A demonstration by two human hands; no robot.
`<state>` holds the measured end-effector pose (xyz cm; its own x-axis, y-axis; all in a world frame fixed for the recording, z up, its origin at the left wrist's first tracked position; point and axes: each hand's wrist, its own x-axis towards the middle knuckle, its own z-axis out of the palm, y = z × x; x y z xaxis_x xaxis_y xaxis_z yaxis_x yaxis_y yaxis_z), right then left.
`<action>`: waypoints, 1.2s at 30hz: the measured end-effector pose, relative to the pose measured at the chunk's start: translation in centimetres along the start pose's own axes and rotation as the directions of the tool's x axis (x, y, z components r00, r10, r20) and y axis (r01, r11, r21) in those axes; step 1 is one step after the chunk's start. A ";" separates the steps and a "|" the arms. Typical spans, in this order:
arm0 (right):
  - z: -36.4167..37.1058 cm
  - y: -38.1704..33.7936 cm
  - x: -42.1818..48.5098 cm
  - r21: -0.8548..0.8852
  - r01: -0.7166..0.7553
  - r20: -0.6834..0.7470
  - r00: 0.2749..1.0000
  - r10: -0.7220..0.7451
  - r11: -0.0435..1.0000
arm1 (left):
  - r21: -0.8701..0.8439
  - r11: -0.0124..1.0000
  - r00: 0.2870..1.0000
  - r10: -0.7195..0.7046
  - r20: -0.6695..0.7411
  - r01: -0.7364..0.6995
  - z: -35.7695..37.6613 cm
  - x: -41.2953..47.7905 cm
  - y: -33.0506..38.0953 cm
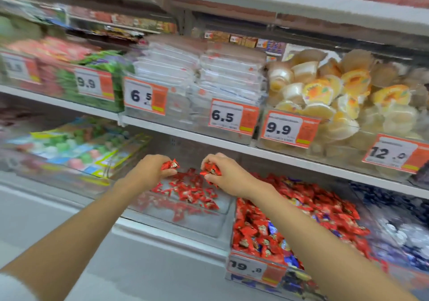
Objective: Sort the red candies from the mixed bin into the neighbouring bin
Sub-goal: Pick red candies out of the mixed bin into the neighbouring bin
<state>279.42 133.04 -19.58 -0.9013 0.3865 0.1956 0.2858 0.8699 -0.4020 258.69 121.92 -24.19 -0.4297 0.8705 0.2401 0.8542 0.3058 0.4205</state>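
Left hand (148, 170) and right hand (229, 175) each pinch a bunch of red candies (170, 165), side by side over the clear bin (209, 226). The wrappers are jumbled, with no axis readable. The mixed bin (234, 226) sits just right on a white shop shelf (162, 233).

You're standing right up against a shop shelf unit, with its white rail (185, 133) running just above your fingers (216, 158). Straight up from them are stacks of white packets (227, 75) behind an orange-and-white price tag (233, 116) reading 6.5. Up and to the right of your fingers is a bin heaped with yellow jelly cups (325, 91). Up and to the left are green packs (104, 64), pretty blurry. A tray of pastel sweets (76, 147) sits to the left of your fingers, and there's a plain grey surface (139, 266) below them. The lighting's bright and flat.
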 end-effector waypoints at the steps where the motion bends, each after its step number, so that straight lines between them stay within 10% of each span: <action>1: 1.0 0.0 1.7 -0.017 -0.008 0.005 1.000 0.008 1.000 | 0.018 1.000 1.000 -0.017 0.005 0.017 0.3 0.7 -0.9; 7: 3.8 3.3 6.0 -0.207 -0.157 0.250 0.946 0.208 0.966 | 0.177 0.976 0.962 -0.161 0.220 0.123 1.9 2.1 -4.4; 14: -0.6 7.8 -5.1 -0.118 -0.173 -0.227 0.963 0.143 0.978 | -0.061 0.983 0.978 0.176 0.112 -0.171 3.3 0.0 5.9; 20: -3.9 12.8 -15.9 -0.073 -0.303 -0.331 0.906 0.263 0.950 | -0.076 0.906 0.903 0.422 0.079 -0.416 6.6 -1.4 18.9; 26: -5.5 16.9 -20.7 -0.003 -0.398 -0.404 0.840 0.363 0.917 | 0.108 0.917 0.890 0.338 0.308 -0.385 12.3 -0.1 23.9; 36: -6.6 20.7 -17.4 -0.136 -0.579 -0.129 0.815 0.565 0.804 | 0.188 0.898 0.881 0.318 0.351 -0.399 13.6 1.2 25.1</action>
<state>303.18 146.33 -25.41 -0.5309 0.8460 0.0480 0.7958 0.5173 -0.3150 283.56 135.89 -25.24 -0.0041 0.9993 0.0383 0.9931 -0.0004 0.1172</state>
